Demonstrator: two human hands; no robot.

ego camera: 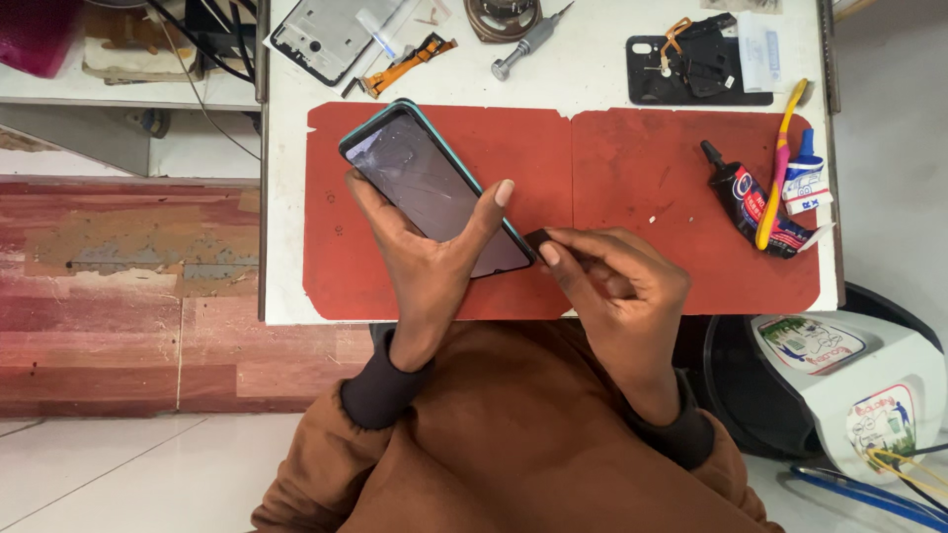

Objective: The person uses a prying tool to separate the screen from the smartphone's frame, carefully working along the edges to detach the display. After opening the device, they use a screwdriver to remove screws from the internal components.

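Left hand (425,259) gripped cracked phone (434,192) above red mat (632,168), near counter's (592,74) front edge. Right hand (612,281) pinched small dark pick (536,240) at phone's lower corner. Screen looked still seated; prying seemingly just begun, separation left. Glue tube (743,197) lay near right edge.

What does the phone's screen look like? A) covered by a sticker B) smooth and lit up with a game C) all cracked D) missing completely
C: the dark screen of the phone, held in the left hand above the red mat, shows a web of crack lines, while the right hand presses a small dark tool against its lower edge.
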